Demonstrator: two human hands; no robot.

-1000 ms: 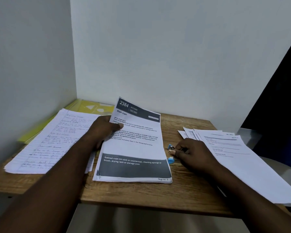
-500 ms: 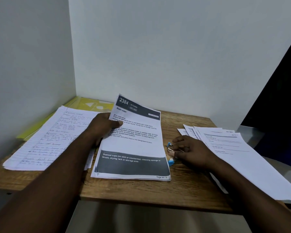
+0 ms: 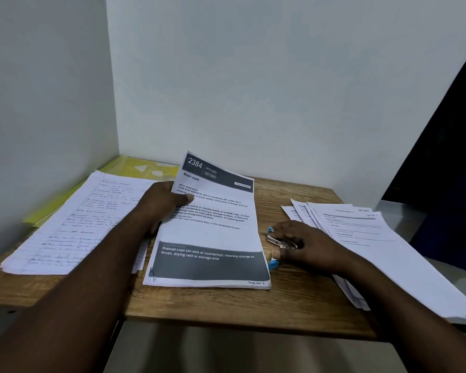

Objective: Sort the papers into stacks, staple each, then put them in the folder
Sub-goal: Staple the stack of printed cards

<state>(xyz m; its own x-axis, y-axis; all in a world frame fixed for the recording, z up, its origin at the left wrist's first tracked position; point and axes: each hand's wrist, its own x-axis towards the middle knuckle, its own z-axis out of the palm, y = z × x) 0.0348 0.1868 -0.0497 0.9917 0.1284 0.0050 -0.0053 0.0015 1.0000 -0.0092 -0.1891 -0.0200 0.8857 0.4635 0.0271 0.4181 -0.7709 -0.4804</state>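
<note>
Dim indoor light, wide-angle edge distortion

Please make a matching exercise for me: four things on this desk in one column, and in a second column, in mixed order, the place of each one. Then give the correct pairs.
Things:
1. yellow folder
2. stapler
3. printed Wash cups stack
4. handwritten sheets

Places:
A. under the right hand
B. back left corner, against the walls
C. middle of the table, with the left hand holding its left edge
D. left part of the table, lying partly over the folder

Pairs: 1-B, 2-A, 3-C, 4-D
</note>
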